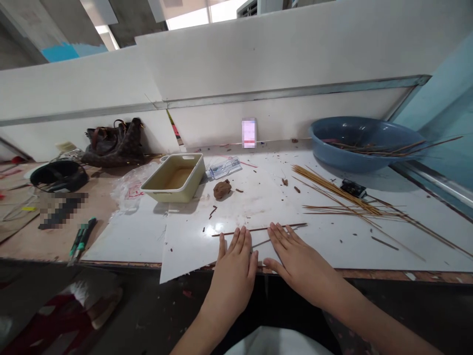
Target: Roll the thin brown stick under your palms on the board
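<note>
My left hand (237, 256) lies flat on the white board (192, 246), fingertips on a thin brown stick (260, 229) that runs left to right. Farther right along the same stick rests my right hand (290, 249), also flat with its fingers stretched out. Part of the stick is hidden under my fingers. Beyond my hands sits a lump of brown clay-like material (222, 189), with small brown crumbs around it. A bundle of thin yellowish sticks (332, 187) lies on the right side of the board.
A blue basin (347, 148) with long thin sticks stands at the back right. Left of the lump is a pale yellow tray (173, 192). A phone (249, 133) leans on the back wall. Green-handled pliers (82, 239) and a brown handbag (114, 145) lie farther left.
</note>
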Motion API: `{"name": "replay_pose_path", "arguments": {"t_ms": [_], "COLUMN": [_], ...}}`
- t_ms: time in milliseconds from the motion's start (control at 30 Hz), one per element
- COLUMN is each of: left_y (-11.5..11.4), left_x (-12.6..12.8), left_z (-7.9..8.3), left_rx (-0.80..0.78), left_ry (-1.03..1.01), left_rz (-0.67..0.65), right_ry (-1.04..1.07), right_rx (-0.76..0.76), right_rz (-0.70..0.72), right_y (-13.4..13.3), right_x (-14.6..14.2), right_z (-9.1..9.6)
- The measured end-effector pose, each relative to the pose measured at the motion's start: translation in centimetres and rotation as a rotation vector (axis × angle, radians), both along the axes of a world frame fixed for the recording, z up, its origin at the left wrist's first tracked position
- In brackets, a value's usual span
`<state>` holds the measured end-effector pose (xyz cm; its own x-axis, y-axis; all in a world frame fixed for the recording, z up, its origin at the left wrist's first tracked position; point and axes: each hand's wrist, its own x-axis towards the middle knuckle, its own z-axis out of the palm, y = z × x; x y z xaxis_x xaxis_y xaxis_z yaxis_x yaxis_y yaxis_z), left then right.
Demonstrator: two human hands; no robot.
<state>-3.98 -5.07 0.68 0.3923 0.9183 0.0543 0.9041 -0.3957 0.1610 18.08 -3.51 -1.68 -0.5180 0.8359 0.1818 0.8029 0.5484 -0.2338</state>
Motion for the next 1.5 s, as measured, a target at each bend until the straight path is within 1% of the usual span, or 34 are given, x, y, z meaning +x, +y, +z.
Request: {"name": "replay_pose_path", "arguments": {"t_ms": [200,333,433,500,633,733,833,967,1067,1167,1233,1300,1400,1467,1500], "left_y": [-0.1,0.1,-0.1,-0.6,-1.5,-2.0,-2.1,-1.6,-1.0,-0.9,-1.1,-1.4,-1.7,-1.7,-1.6], "left_x": [0.4,0.7,0.6,0.3,-0.1,-0.1,0.0,0.0,0.2,0.3,0.3,0.2,0.1,0.1,0.1], "left_z": [0.4,0.1,-0.3,-0.5,-1.0,-1.3,-1.1,-0.6,-0.3,-0.2,-0.3,-0.2,0.0,0.1,0.1], "left_rx": [0.023,0.051,0.068,0.075,0.082,0.084,0.080,0.055,0.044,0.058,0.065,0.062,0.039,0.022,0.017], "left_ry": [-0.014,-0.018,-0.019,-0.020,-0.002,0.014,0.019,0.025,0.037,0.040,0.032,0.025,0.026,0.033,0.036], "left_rz": [0.013,0.036,0.038,0.030,0.014,0.009,0.009,0.014,0.021,0.023,0.019,0.014,0.011,0.015,0.018], "right_ry": [-0.006,-0.028,-0.010,0.003,0.041,0.040,0.024,0.016,0.015,0.021,0.035,0.041,0.023,0.010,0.016], "right_rx": [-0.029,-0.043,-0.066,-0.094,-0.129,-0.140,-0.136,-0.145,-0.149,-0.139,-0.108,-0.043,0.079,0.107,0.102], "right_rz": [0.011,-0.021,-0.025,0.006,0.133,0.174,0.098,0.003,-0.020,-0.003,0.017,-0.002,-0.126,-0.230,-0.236], "right_y": [-0.2,-0.8,-1.6,-2.4,-4.0,-4.6,-4.2,-2.6,-1.9,-2.1,-2.3,-2.0,-0.3,1.3,2.1], "right_x": [-0.1,-0.2,-0.2,-0.1,-0.3,-0.6,-0.6,-0.5,-0.7,-0.7,0.0,1.5,5.1,7.6,8.7], "right_z": [0.3,0.4,0.8,1.4,2.7,2.9,2.2,1.1,1.0,1.3,1.5,1.6,1.5,1.3,1.2]}}
